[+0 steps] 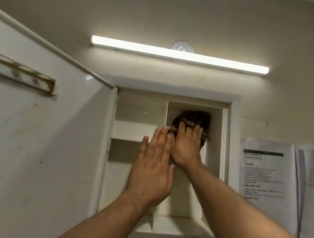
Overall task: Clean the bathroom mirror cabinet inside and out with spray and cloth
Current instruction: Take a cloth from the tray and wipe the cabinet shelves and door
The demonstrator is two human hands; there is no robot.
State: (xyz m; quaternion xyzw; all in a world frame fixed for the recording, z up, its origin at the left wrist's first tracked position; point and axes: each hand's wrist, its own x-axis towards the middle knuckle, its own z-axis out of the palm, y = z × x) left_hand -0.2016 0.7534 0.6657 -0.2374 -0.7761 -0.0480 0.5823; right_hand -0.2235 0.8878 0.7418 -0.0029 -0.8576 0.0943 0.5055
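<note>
Both forearms rise from the bottom of the frame. Left hand (153,164) is flat, fingers straight and together, before the cabinet (230,128) divider. Right hand (186,144) presses spread fingers on a dark, mottled, bunched cloth (194,116) in the upper right compartment, centre frame. The wad shows no clear long axis; the cabinet stands tall, door (32,122) swung left.

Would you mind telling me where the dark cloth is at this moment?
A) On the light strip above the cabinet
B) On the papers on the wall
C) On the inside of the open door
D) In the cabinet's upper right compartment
D: the right hand presses the dark cloth against the back of the upper right compartment of the cabinet.
</note>
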